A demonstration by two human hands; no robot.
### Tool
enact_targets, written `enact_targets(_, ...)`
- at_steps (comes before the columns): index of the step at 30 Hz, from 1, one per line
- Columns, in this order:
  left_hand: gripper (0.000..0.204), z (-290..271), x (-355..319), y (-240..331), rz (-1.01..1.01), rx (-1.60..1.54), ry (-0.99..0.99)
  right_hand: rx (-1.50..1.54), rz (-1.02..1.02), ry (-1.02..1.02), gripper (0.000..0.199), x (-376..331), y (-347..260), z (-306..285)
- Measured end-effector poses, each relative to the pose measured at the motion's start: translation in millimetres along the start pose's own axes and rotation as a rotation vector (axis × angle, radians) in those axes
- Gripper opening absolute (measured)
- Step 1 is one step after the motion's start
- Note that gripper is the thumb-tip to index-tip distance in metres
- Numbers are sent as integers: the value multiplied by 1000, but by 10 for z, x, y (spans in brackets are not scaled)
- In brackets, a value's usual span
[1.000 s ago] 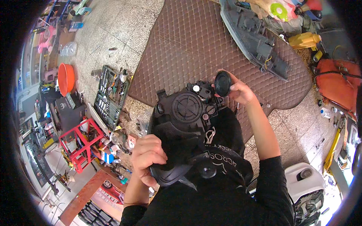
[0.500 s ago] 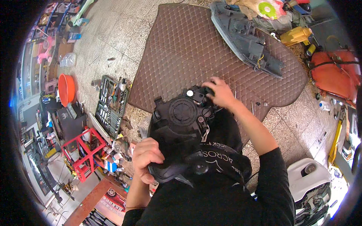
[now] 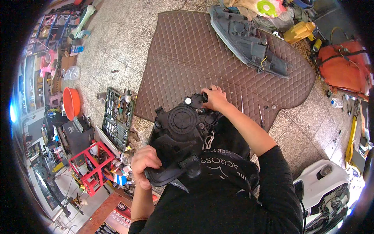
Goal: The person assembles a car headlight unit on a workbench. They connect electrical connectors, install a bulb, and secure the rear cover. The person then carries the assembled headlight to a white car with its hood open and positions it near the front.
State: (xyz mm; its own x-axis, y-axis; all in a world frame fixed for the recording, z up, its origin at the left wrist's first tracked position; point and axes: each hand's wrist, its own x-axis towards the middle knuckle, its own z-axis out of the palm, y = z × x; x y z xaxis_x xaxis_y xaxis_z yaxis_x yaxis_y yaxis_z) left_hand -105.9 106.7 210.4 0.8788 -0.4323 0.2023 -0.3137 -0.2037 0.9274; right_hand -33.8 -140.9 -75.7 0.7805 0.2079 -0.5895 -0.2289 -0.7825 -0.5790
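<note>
A second ago the right hand [image 3: 215, 98] held a round black cap out in the air; now it has come in against the far right end of the black housing [image 3: 171, 150], so the cap seems to be at the housing rather than apart from it. Those fingers are bent, thumb and fingertips partway closed (from here I can't tell whether they grip the cap), with a white round knob [image 3: 188, 101] just left of them. The left hand [image 3: 145, 163] stays curled firmly around the near left edge; the housing sits between both hands.
</note>
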Motion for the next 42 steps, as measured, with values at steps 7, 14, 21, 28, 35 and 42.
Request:
enact_targets(7,51,15,-4,8,-42,-19,62,-21,44,-8,78,30,-54,-34)
enact_targets(14,46,-59,104,-150,-10,-25,146,645,-25,423,62,214,767,-11)
enact_targets(21,71,-356,474,-511,-63,-107,324,327,671,367,85,-330,3163,502)
enact_targets(28,65,-635,841,-681,-158,-322,265,723,831,463,89,-519,4354,1351)
enact_targets(35,65,-460,1125,-604,-185,-233,248,746,735,618,68,-557,4886,1097)
enact_targets(42,66,-376,1427,-585,-228,-172,237,-149,761,226,60,-221,5558,1246)
